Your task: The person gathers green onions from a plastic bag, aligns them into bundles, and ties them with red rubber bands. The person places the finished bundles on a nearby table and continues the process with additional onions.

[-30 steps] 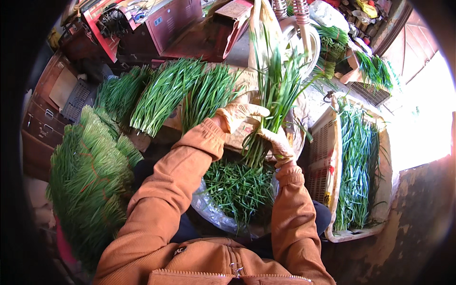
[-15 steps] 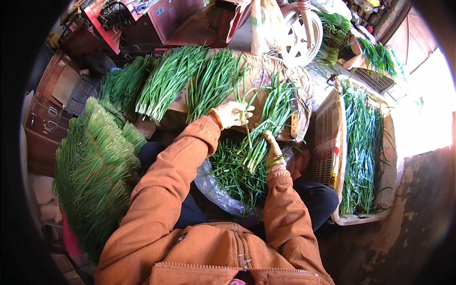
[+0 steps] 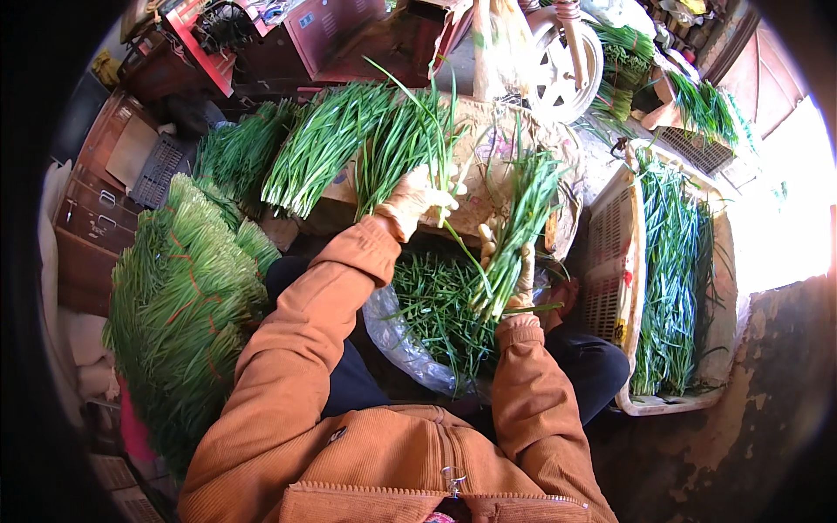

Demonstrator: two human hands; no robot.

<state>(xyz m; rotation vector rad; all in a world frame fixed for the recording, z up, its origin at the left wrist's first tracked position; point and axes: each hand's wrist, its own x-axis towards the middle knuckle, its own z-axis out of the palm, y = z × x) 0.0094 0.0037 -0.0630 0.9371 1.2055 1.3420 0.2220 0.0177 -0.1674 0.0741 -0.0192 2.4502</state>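
Note:
A bunch of garlic chives (image 3: 534, 196) leans upright in my right hand (image 3: 525, 277), gloved and closed around its lower stems. My left hand (image 3: 414, 205), also in a pale glove, pinches a few loose chive stalks (image 3: 455, 237). Their long leaves rise past the fingers, and the stem ends point down toward the bunch. Beneath both hands lies a heap of loose chive leaves (image 3: 445, 305) in a container lined with clear plastic (image 3: 397, 344). Just beyond my left hand, sorted chives (image 3: 327, 144) rest in rows on a cloth-covered low table (image 3: 484, 131).
At my left rises a big pile of chive bundles tied with red bands (image 3: 187, 270). A white plastic crate (image 3: 623, 288) of chives stands at my right. Farther back are a white spoked wheel (image 3: 562, 74), a red metal cabinet (image 3: 305, 35) and more chives (image 3: 702, 109).
My left hand has drawn slightly down and left with the loose stalks, now separated from the bunch. The bunch in my right hand has tipped more upright. The view has shifted a little.

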